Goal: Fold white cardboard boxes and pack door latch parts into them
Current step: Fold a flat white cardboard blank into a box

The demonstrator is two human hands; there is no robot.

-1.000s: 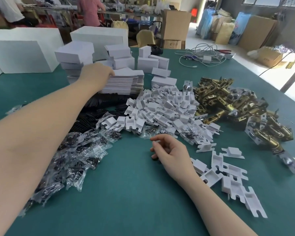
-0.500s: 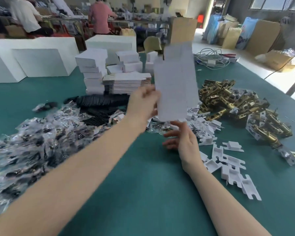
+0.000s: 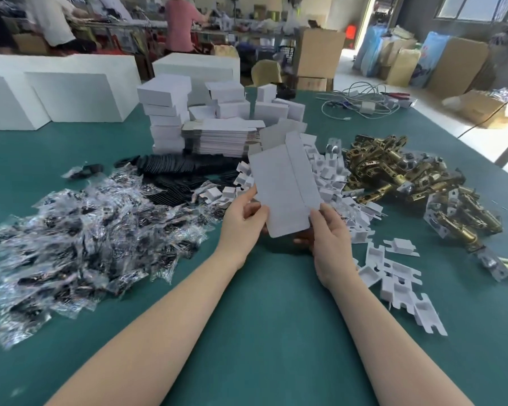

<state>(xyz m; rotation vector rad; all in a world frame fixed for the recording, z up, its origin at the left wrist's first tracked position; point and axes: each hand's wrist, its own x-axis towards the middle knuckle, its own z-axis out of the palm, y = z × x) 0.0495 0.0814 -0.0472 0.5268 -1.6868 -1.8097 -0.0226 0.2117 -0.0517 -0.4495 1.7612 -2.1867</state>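
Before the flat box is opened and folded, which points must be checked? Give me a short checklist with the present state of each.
1. Flat box blank held by both hands: ok, left hand and right hand grip its lower end.
2. Blank above the table, not caught in the piles: ok.
3. Only one blank taken: cannot tell.
4. Brass latches near: ok.
5. White inserts near: ok.

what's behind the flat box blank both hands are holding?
Behind the flat box blank, held by the left hand and right hand, lies the pile of white plastic inserts. The stack of unfolded blanks sits farther back. The pile's middle is covered.
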